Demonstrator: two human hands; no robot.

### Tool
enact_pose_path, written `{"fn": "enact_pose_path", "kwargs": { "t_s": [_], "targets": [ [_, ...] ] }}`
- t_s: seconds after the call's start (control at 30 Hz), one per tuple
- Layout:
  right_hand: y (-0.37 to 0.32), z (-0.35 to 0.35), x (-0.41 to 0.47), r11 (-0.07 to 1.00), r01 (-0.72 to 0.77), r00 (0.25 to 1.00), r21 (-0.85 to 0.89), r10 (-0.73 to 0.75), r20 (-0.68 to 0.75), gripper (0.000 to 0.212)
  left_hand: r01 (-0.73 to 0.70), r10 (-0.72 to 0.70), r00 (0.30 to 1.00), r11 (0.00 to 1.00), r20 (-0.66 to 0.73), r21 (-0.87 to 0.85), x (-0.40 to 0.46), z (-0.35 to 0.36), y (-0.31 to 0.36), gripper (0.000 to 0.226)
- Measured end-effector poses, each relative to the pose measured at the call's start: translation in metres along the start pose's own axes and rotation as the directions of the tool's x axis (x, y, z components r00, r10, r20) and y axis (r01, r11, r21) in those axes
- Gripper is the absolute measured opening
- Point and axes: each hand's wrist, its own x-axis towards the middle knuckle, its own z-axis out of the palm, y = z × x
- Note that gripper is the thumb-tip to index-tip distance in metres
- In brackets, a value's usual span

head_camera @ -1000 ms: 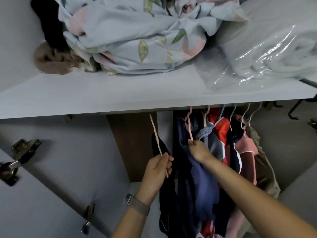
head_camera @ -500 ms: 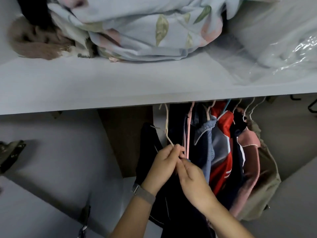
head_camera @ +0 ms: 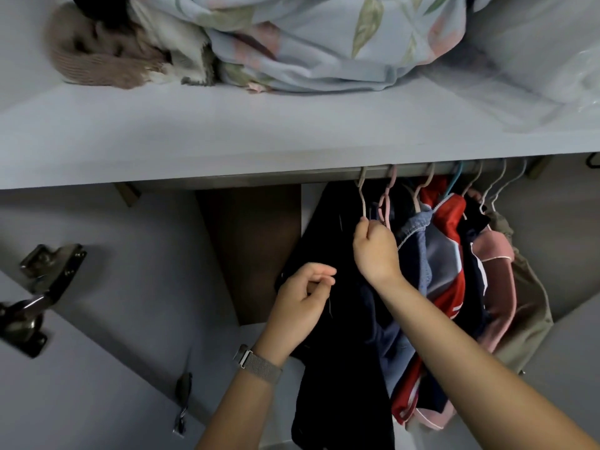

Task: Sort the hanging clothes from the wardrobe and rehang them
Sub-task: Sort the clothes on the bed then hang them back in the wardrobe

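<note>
The right hand [head_camera: 373, 251] is raised to the rail [head_camera: 418, 172] under the shelf [head_camera: 227, 138], its fingers curled tight round the lower stem of a beige hanger [head_camera: 362, 198] whose hook sits over the rail at the left end of the row. From that hanger a dark garment [head_camera: 341, 336] drops straight down, the leftmost piece of the hanging clothes [head_camera: 448, 271]. The left hand [head_camera: 303, 302], lower and to the left, lies against the edge of this dark cloth with thumb and fingertips drawn together (whether it truly pinches the fabric or only brushes it, I cannot tell); a mesh-band watch [head_camera: 259, 363] sits on that wrist. To the right of the beige hanger come a pink hanger [head_camera: 388, 203] and several pale ones, carrying denim, a red and grey jacket, a pink piece and an olive one at the far end, all packed close. On the shelf above lie a floral bedsheet [head_camera: 324, 37], a brown knit [head_camera: 94, 63] and a clear plastic bag [head_camera: 535, 53]. A metal hinge [head_camera: 42, 271] shows at the left.
</note>
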Motion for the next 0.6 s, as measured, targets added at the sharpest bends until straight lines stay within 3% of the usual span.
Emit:
{"fn": "enact_pose_path", "kwargs": {
  "t_s": [0.13, 0.27, 0.4, 0.47, 0.6],
  "targets": [
    [0.034, 0.015, 0.001, 0.984, -0.132, 0.99, -0.117, 0.137, 0.035, 0.041, 0.038, -0.038, 0.999, 0.998, 0.01, -0.046, -0.009, -0.001, -0.009, 0.025],
    [0.056, 0.002, 0.007, 0.959, -0.149, 0.984, -0.24, 0.167, 0.057, 0.038, 0.071, -0.067, 0.996, 0.996, 0.062, -0.059, -0.017, 0.007, -0.021, 0.024],
    [0.07, -0.004, -0.006, 0.987, -0.099, 0.975, -0.13, 0.122, 0.184, 0.028, 0.089, -0.084, 0.991, 0.995, 0.101, -0.043, -0.02, 0.024, -0.03, 0.026],
    [0.077, -0.012, -0.039, 0.996, -0.07, 0.969, -0.062, 0.083, 0.234, 0.041, 0.107, -0.101, 0.984, 0.994, 0.144, -0.033, -0.022, 0.036, -0.034, 0.026],
    [0.105, -0.056, -0.121, 0.974, -0.221, 0.901, 0.051, 0.184, 0.392, 0.028, 0.111, -0.114, 0.961, 0.993, 0.252, 0.026, -0.026, 0.07, -0.037, 0.033]
  ]
}}
